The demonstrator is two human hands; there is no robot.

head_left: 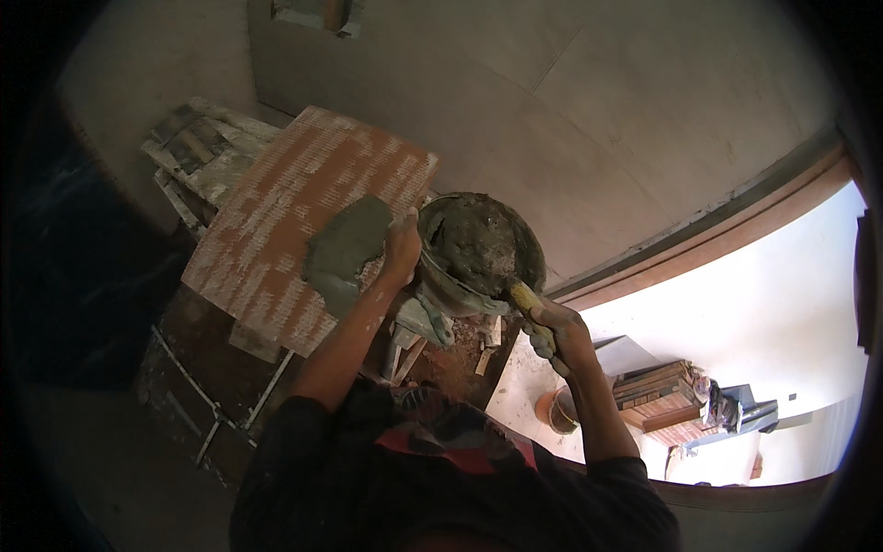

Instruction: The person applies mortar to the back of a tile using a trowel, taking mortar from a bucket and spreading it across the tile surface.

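My left hand is closed at the near left rim of a round basin, beside the tile's edge; its fingertips are partly hidden. Thick grey mortar fills much of the basin. With my right hand I grip the yellowish handle of a tool, probably a trowel, whose far end is down in the mortar at the near right rim. To the left lies a large reddish-brown tile, its ridged back up and whitish in streaks. A smooth patch of wet grey mortar is on it.
Below the basin lies a tool with a green handle, among wood scraps and reddish debris. A mortar-stained wooden stand is beyond the tile. A grey panelled wall rises ahead. At lower right are a bucket and stacked boxes.
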